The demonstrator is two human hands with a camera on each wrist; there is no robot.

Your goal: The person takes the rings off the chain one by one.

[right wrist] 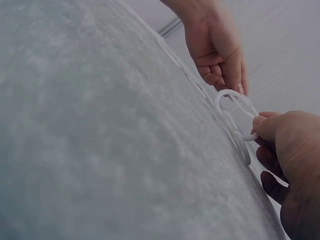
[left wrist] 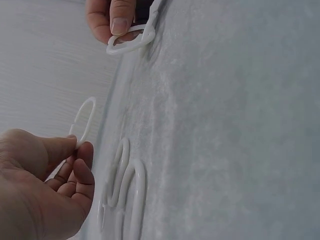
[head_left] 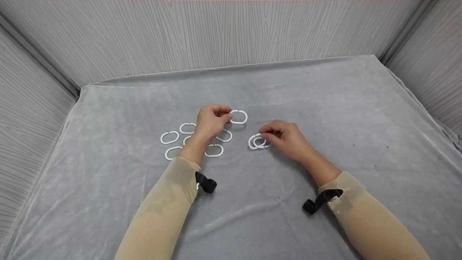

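My left hand (head_left: 211,121) pinches one white oval shower curtain ring (head_left: 238,123), with a small gap in its side, between thumb and fingertips, above the cloth. Thumb and forefinger of my right hand (head_left: 287,139) pinch another white ring (right wrist: 220,98), held tilted. A second ring (right wrist: 245,152) hangs linked through it, low against the cloth. In the left wrist view, the left hand's ring (left wrist: 91,117) stands upright from the fingertips, apart from the linked pair (left wrist: 122,50) in the right hand.
Several loose white rings (head_left: 214,156) lie on the cloth around and beneath the left wrist, some partly hidden by it. Grey cloth (head_left: 231,216) covers the table. Pale wood-grain panels (head_left: 231,36) stand behind and at both sides. Each sleeve carries a black wrist camera mount (head_left: 206,183).
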